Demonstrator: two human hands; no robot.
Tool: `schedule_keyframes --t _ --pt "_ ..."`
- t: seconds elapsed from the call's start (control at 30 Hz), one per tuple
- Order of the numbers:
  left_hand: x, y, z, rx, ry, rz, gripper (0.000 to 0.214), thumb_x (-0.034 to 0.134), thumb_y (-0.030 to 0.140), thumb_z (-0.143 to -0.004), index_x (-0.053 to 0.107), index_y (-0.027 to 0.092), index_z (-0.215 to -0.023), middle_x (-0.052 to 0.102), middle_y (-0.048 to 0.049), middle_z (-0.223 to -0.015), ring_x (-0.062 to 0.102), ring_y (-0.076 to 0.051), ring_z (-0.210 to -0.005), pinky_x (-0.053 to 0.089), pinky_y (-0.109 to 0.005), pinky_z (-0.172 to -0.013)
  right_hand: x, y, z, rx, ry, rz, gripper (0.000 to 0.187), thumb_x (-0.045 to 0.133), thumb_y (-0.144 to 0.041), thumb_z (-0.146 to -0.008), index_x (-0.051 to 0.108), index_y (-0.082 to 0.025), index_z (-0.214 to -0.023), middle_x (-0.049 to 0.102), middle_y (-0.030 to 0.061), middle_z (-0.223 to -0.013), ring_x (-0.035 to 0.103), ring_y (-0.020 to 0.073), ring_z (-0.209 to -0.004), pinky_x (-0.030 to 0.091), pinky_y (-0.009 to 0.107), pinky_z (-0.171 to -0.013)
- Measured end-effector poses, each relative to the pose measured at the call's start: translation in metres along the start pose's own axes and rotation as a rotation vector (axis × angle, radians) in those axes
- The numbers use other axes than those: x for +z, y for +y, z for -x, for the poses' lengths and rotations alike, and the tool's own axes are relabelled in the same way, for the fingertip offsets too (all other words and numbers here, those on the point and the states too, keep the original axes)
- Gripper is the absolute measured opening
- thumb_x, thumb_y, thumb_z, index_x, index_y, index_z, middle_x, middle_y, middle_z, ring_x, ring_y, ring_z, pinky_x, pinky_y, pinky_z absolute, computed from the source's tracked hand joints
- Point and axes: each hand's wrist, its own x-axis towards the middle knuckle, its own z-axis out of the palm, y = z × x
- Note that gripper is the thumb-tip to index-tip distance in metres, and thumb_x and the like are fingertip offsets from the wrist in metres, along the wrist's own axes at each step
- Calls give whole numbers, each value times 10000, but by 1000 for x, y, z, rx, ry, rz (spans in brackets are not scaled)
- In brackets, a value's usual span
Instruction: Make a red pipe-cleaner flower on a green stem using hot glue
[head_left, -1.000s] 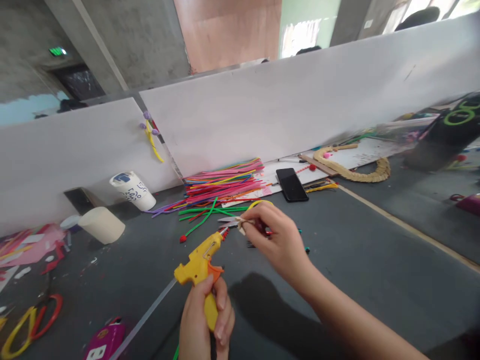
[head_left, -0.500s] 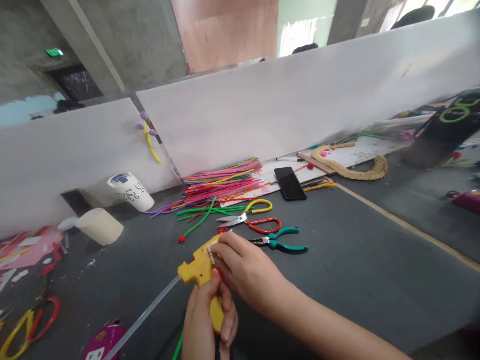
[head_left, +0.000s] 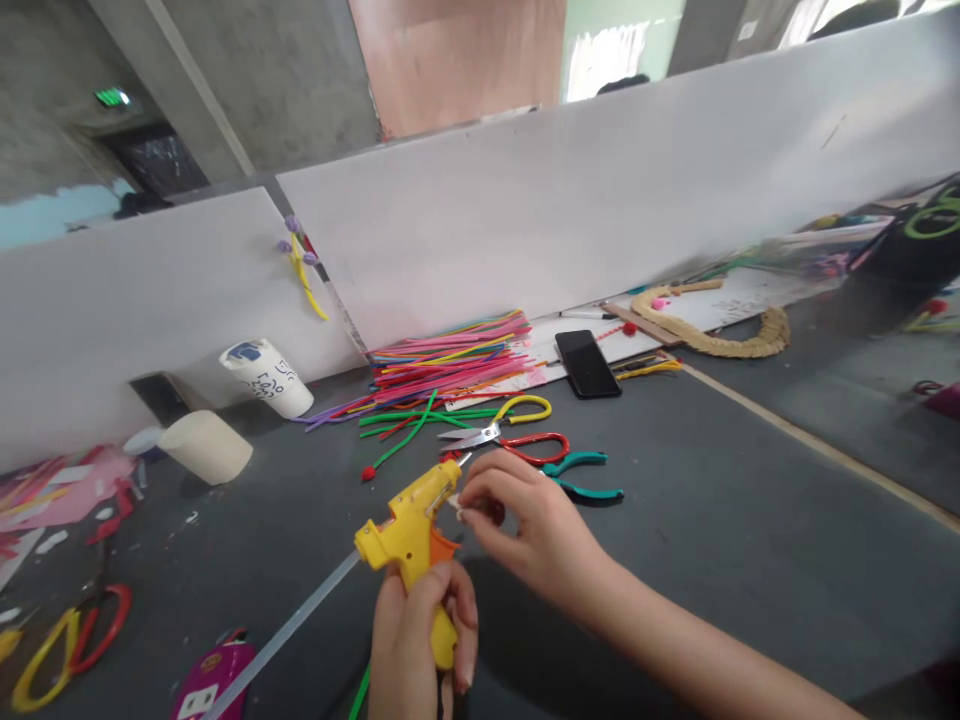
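Firmly, our left hand [head_left: 420, 630] grips the yellow glue gun [head_left: 409, 528] above the dark table [head_left: 720, 530], while our right hand [head_left: 536, 520] pinches a small pale piece [head_left: 454, 503] just beside it, where we should keep skin clear of the metal nozzle [head_left: 465, 460].

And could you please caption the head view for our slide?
Left hand grips a yellow glue gun; right hand pinches a small pale piece beside it.

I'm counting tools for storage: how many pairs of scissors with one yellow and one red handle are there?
2. One pair of scissors lies beyond the right hand, beside the teal-handled pliers; another pair lies at the picture's lower left. Others may be hidden.
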Motion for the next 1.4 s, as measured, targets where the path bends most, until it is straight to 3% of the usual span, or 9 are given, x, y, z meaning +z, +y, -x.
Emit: schedule_keyframes --t 0.07,0.2,0.43,0.6,0.8,0.97,1.1,1.27,1.4 --pt "4 -2 0 10 16 -36 360 666 367 -722 524 149 -472 357 69 -245 288 -13 -205 175 -116 -287 7 -10 4 41 5 -16 157 610 -49 -785 557 -192 -746 578 2 -802 573 98 -644 485 176 -572" --pt "10 -5 1 70 80 -74 267 663 333 -732 513 170 -583 456 60 -292 365 -34 -230 232 -118 -302 22 -14 7 89 64 19 151 595 -83 -807 537 -193 -722 562 13 -790 574 128 -693 489 214 -621" --pt "18 -6 2 124 137 -101 172 642 281 -707 494 200 -741 430 126 -333 337 -35 -227 237 -117 -286 25 -18 9 44 102 130 170 506 -77 -822 509 -195 -699 545 32 -773 538 147 -683 465 239 -610" --pt "21 -8 4 127 162 -106 190 646 287 -707 480 206 -664 404 119 -310 318 -30 -221 223 -117 -290 22 -9 15 0 128 227 179 478 -98 -853 529 -199 -714 562 41 -766 538 163 -699 467 264 -644" --pt "8 -1 5 78 116 -20 324 637 285 -707 447 186 -463 346 88 -265 298 -15 -231 183 -116 -312 -5 11 13 47 246 224 180 481 -90 -886 534 -198 -752 527 21 -743 512 135 -623 440 239 -569" --pt "5 -9 0 1 60 -7 320 657 318 -723 476 194 -490 365 76 -247 296 -43 -209 197 -147 -287 2 -12 10 -51 42 95 110 548 -163 -896 574 -199 -796 580 21 -811 579 129 -711 496 211 -655" --pt "3 -8 3 -21 31 -3 363 666 336 -714 460 194 -450 345 79 -247 267 -26 -207 173 -144 -291 5 -7 6 39 84 103 172 528 -103 -878 536 -200 -736 538 22 -763 541 144 -666 475 243 -613" --pt "5 -2 8 -60 -20 17 358 650 363 -717 481 187 -455 308 90 -266 227 -14 -226 163 -142 -300 -11 -6 4 85 128 21 93 590 -106 -857 577 -192 -826 574 23 -830 549 117 -649 485 204 -574" --pt "4 1 9 -95 -54 -10 342 624 344 -746 481 192 -475 313 89 -278 227 -15 -242 162 -140 -305 -16 -11 2 -103 -59 4 193 527 -64 -884 614 -167 -1022 604 84 -1000 595 166 -915 521 255 -807"
